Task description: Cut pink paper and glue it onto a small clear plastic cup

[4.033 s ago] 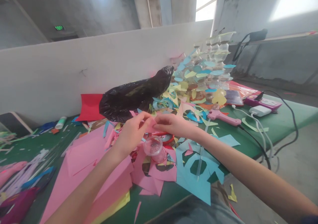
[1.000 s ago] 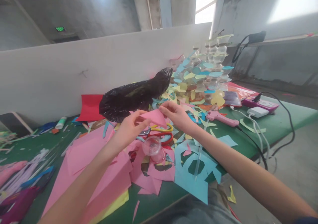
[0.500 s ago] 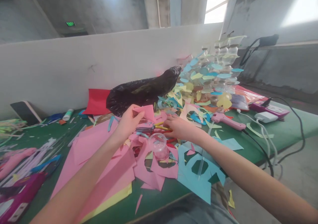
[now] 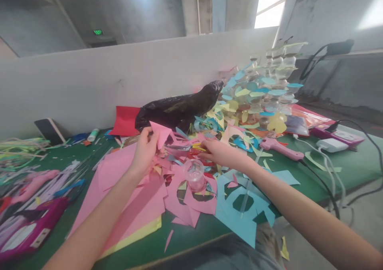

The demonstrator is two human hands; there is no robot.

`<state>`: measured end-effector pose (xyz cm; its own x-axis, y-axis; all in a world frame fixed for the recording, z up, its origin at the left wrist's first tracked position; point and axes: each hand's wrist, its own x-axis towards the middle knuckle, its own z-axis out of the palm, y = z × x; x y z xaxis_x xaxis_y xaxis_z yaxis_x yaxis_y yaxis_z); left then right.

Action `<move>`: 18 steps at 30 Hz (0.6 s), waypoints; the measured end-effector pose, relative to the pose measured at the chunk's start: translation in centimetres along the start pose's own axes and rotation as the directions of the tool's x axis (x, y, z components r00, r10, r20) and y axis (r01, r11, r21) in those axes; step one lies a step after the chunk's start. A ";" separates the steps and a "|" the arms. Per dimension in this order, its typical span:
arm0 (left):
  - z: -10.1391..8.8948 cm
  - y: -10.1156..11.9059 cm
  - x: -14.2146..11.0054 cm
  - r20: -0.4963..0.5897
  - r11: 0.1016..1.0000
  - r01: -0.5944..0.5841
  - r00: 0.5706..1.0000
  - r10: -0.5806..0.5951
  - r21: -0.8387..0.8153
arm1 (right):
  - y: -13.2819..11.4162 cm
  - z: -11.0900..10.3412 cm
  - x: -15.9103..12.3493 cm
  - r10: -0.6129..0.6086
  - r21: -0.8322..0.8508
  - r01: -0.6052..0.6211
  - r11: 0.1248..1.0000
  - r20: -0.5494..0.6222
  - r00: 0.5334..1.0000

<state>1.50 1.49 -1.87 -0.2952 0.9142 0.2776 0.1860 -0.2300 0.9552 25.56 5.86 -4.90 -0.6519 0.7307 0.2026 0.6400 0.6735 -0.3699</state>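
1. Head view: two bare hands over the table. The left hand [image 4: 144,148] pinches one piece of pink paper [image 4: 161,134], held up above the scraps.
2. The right hand [image 4: 215,150] is closed on the yellow handle of one pair of scissors [image 4: 186,147]. The blades point toward the paper — whether they touch it, I cannot tell.
3. One clear cup [image 4: 194,176] sits just in front of the scissors, among pink cut-outs [image 4: 191,210].
4. One pile of pink sheets [image 4: 128,206] lies to the left, with a yellow sheet [image 4: 134,238] showing under its near edge.
5. Two pink glue guns: one at right [image 4: 283,148], one at left [image 4: 34,186].
6. Two purple power strips, right [image 4: 338,136] and left [image 4: 32,226]; one white charger [image 4: 332,144].
7. One black bag [image 4: 179,108], one red sheet [image 4: 125,120]. Stacked cups with paper discs [image 4: 269,90] — too many to count.
8. The table [image 4: 191,238] is green, backed by a white partition [image 4: 74,86]; beyond are grey walls, a bright window [image 4: 271,6] and one green sign [image 4: 97,32].
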 end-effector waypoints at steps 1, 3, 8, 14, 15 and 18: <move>-0.2 0.0 0.0 -0.015 0.999 0.002 1.000 -0.002 -0.033 | 0.1 -0.2 0.0 0.040 0.079 -0.039 0.996 -0.010 0.999; -0.4 0.1 0.0 -0.028 0.996 0.007 1.000 -0.009 -0.088 | 0.2 -0.5 0.0 0.124 0.270 -0.115 0.956 -0.018 0.992; 0.6 0.6 0.2 -0.017 0.980 0.032 0.999 -0.036 -0.194 | 0.2 -0.8 0.1 0.179 0.635 -0.154 0.757 0.026 0.984; 2.5 0.7 1.1 -0.048 0.964 0.035 0.998 -0.049 -0.262 | -0.8 -1.1 0.4 0.052 0.962 -0.070 0.264 0.058 0.997; 2.7 0.4 1.1 -0.059 0.964 0.029 0.997 -0.046 -0.264 | -1.0 -1.2 0.3 0.040 0.977 -0.069 0.202 0.062 0.997; 3.2 -0.3 0.8 -0.086 0.963 0.019 0.995 -0.043 -0.268 | -1.4 -1.5 -0.1 0.023 0.968 -0.091 0.232 0.088 0.996</move>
<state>4.22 3.40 -2.26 -0.3821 0.8914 0.2439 -0.0777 -0.2940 0.9526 25.36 4.98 -3.08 -0.6708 0.7330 0.1132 -0.1857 -0.0183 -0.9824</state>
